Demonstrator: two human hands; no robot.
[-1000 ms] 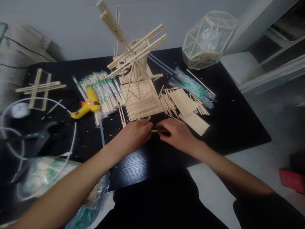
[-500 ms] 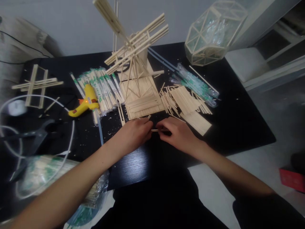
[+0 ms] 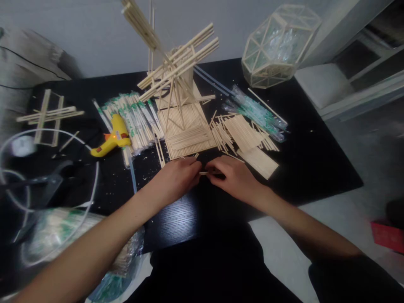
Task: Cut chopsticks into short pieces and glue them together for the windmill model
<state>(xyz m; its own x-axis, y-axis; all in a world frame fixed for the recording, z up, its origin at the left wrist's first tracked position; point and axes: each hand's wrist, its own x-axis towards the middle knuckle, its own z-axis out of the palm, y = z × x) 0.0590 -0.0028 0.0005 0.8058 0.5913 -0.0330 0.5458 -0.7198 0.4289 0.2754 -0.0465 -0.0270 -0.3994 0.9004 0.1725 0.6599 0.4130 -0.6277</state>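
My left hand [image 3: 178, 179] and my right hand [image 3: 235, 177] meet over the black table [image 3: 315, 160], fingers pinched together on a short wooden stick [image 3: 205, 173] held between them. Just beyond my hands stands a windmill-like model of wooden sticks [image 3: 176, 84] on a flat stick base [image 3: 186, 130]. A heap of loose cut sticks [image 3: 243, 134] lies right of the base, close to my right hand.
A yellow glue gun [image 3: 112, 136] lies left of wrapped chopstick packs [image 3: 135, 120]. A stick cross frame [image 3: 47, 115] is at far left, scissors [image 3: 41, 183] and a white cable nearby. A polyhedral stick cage [image 3: 277, 46] stands at back right. A red item [image 3: 386, 235] lies on the floor.
Both hands stay pinched on the short stick in the same place. Only the camera view has shifted slightly.
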